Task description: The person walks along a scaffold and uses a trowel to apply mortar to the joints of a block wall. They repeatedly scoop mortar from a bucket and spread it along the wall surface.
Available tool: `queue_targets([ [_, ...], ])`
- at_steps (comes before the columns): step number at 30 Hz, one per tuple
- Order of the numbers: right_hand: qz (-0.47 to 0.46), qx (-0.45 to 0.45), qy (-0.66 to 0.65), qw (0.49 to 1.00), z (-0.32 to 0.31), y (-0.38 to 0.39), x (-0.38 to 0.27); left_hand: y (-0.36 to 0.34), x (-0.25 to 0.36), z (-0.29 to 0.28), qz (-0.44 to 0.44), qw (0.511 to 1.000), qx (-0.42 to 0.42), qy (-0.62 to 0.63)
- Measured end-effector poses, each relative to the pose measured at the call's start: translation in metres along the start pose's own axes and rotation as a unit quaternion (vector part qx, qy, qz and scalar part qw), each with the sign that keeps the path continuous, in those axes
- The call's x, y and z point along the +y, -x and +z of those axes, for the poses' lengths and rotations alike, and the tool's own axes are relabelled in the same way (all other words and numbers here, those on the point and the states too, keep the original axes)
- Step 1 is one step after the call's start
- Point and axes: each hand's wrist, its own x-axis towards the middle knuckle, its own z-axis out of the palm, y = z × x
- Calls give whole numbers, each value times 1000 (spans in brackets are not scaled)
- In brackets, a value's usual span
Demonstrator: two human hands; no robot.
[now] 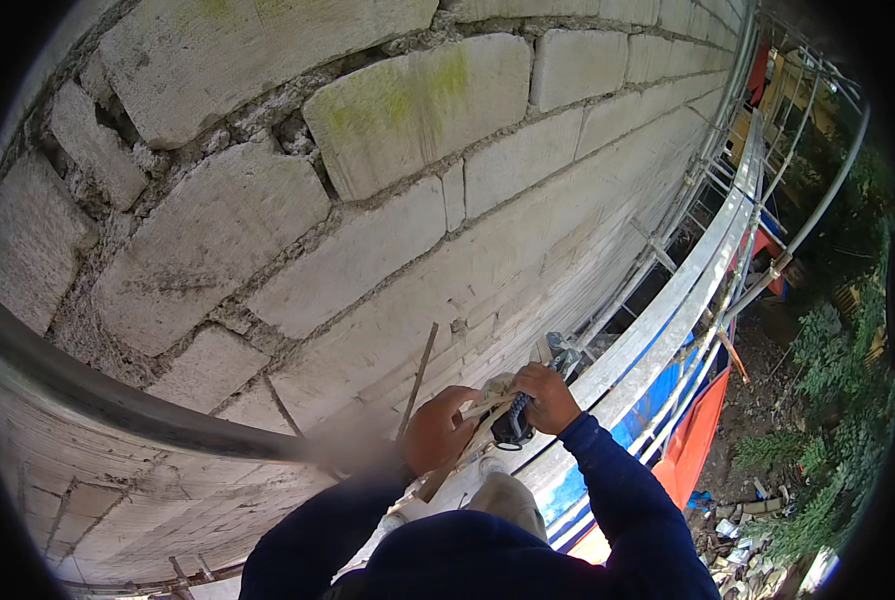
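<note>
Grey rope (519,406) in hand by a block wall (558,145)

The fingers of the right hand (545,397) are bent in, closed around the grey rope. A black thing (509,430) is just under that hand. The left hand (441,430) is near, with its fingers bent and a gap by the thumb. I cannot tell if it has hold of anything. The rope is between the two hands, close to the right one. A thin stick (419,378) leans just past the left hand. Both sleeves (620,485) are dark blue. Long boards (658,320) run off beside the wall. A fat bar (158,413) bends across the left side. Green trees (833,440) are far to the right.
</note>
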Motion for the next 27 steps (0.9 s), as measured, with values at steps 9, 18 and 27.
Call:
queue_targets([
  [9, -9, 13, -56, 998, 5, -20, 60, -84, -53, 78, -78, 997, 26, -6],
  [18, 12, 70, -52, 996, 45, -51, 114, -129, -100, 71, -149, 981, 101, 77],
  [27, 56, 185, -99, 976, 64, -21, 119, -163, -121, 8, -333, 909, 162, 190],
])
